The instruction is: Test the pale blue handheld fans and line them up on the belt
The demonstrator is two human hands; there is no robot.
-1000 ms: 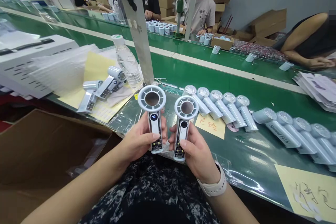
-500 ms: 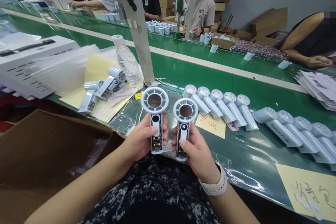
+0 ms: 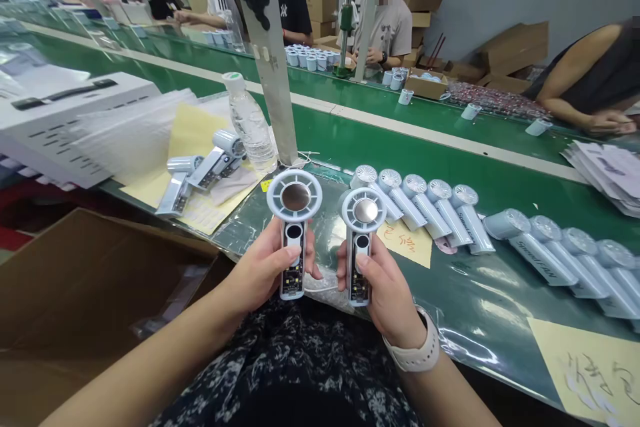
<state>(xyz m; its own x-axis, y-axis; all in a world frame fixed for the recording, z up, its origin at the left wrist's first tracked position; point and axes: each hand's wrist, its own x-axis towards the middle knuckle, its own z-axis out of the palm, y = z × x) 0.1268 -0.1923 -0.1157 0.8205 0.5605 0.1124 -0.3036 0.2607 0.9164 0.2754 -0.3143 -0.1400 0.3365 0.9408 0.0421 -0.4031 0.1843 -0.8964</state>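
Along the green conveyor belt (image 3: 320,127): a seated worker's two hands are raised over a clear plastic sheet (image 3: 320,267).
Far left: an open cardboard carton (image 3: 90,293) sits below the belt's edge; a water bottle (image 3: 250,123) stands beside loose pale-blue fans (image 3: 203,173) on yellow paper.
Left hand (image 3: 267,273): clenched around the handle of a white handheld fan (image 3: 294,227), head upright, thumb across the front.
Right hand (image 3: 385,287): grasping a second fan (image 3: 363,233) the same way, well clear of the first.
Work in hand: both fans held side by side, faces toward the wearer, circuit boards showing through clear handles.
Far right: a row of pale-blue fans (image 3: 420,207) lies across the belt.
Since the last frame: the right fan's lit "20" readout has gone dark.
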